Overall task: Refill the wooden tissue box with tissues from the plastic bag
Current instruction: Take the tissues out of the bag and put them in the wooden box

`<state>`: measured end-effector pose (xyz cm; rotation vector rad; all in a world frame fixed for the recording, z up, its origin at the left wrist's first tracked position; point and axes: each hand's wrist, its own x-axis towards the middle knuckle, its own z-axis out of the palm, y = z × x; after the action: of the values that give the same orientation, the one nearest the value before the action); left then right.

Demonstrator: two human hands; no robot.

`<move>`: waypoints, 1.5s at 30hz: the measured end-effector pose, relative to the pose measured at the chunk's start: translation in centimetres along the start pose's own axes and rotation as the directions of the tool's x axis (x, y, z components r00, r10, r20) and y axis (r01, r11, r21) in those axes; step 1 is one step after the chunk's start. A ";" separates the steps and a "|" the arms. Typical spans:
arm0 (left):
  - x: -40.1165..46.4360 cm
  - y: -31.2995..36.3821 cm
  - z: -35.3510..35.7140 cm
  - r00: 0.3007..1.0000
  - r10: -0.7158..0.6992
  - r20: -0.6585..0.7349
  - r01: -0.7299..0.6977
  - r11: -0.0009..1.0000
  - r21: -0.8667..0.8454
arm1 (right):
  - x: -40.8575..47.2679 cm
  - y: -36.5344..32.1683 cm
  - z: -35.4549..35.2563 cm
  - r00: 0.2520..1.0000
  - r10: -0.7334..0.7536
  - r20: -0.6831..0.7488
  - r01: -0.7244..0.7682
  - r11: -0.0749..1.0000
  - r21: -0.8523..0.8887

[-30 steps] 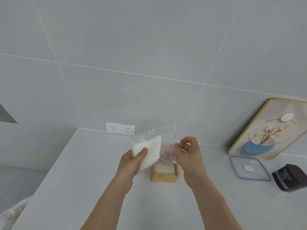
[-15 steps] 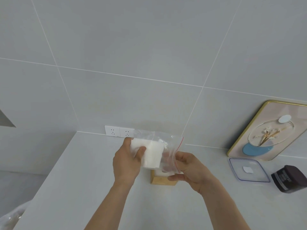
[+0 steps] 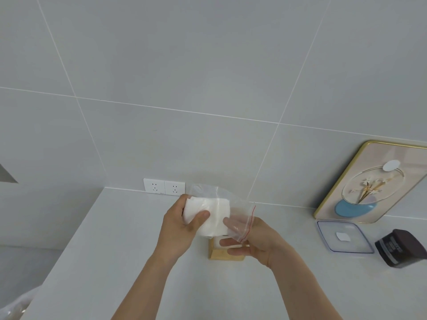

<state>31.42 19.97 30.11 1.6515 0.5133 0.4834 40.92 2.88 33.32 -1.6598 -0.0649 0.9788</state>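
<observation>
A clear plastic zip bag (image 3: 233, 204) with a red seal line hangs above the counter, with a stack of white tissues (image 3: 213, 215) inside. My left hand (image 3: 182, 225) grips the bag's closed end and the tissues through the plastic. My right hand (image 3: 251, 239) is at the bag's open end, with its fingertips inside the mouth close to the tissues. The small wooden tissue box (image 3: 225, 252) stands on the counter right under both hands, mostly hidden by them.
A white counter (image 3: 104, 262) runs along a grey tiled wall with two sockets (image 3: 164, 187). At the right lie a clear plastic lid (image 3: 344, 236), a dark jar (image 3: 399, 248) and a gold-framed picture (image 3: 379, 181) leaning on the wall. Crumpled plastic (image 3: 13, 306) shows at bottom left.
The bag has turned from upright to lying sideways. My right hand moved from pinching the top edge to slipping its fingers into the open mouth.
</observation>
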 end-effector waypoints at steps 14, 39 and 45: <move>0.5 -1.7 -1.1 0.994 -0.079 -0.076 0.075 0.996 -0.047 | 1.3 0.8 0.7 0.989 -0.080 -0.121 0.077 0.997 -0.031; -4.3 -15.9 -6.2 0.622 -0.574 -0.532 0.679 0.734 0.002 | 0.8 3.9 2.6 0.941 -0.106 -0.320 0.104 0.994 -0.022; -2.4 -9.6 -4.2 0.802 -0.531 -0.274 0.528 0.844 -0.092 | 0.6 4.1 4.2 0.954 -0.096 -0.283 0.096 0.995 -0.014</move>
<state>26.44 23.10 21.13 1.3468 1.1553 0.3033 36.87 5.07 29.60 -1.7646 0.0458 0.6602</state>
